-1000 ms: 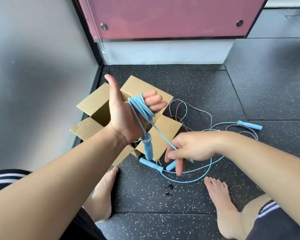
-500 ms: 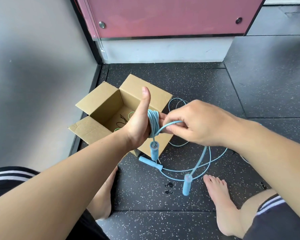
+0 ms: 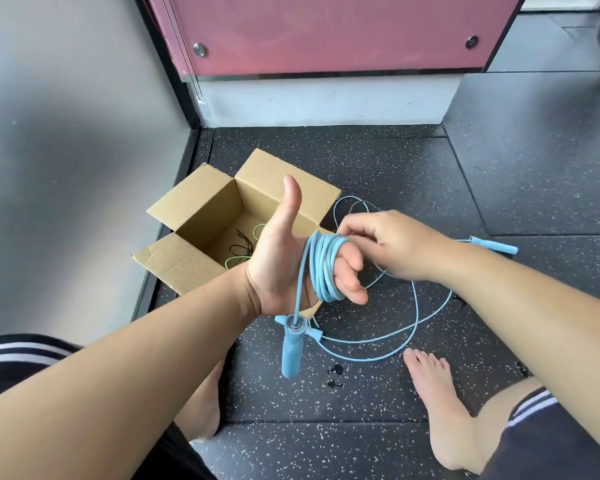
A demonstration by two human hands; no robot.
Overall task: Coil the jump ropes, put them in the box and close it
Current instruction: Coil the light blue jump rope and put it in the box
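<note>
- Coils of the blue jump rope (image 3: 323,268) are wound round the four fingers of my left hand (image 3: 284,265). I hold that hand up over the near corner of the box, palm toward me, thumb straight up, fingers bent forward inside the loops.
- One strand runs down across my palm to a blue handle (image 3: 290,351) that hangs free below my wrist.
- My right hand (image 3: 395,244) is just beside the coil, its fingers curled and closed on the rope at the top of the loops. The fingertips themselves are hidden behind the coil.
- From under that hand, slack rope (image 3: 416,306) drops to the floor (image 3: 361,168) and lies in wide loops between my bare feet and the box.
- Another blue handle (image 3: 496,245) lies on the floor past my right wrist.
- The cardboard box (image 3: 194,209) stands open on the floor by the wall, flaps spread outward. Green and black cords (image 3: 243,244) lie at its bottom.
</note>
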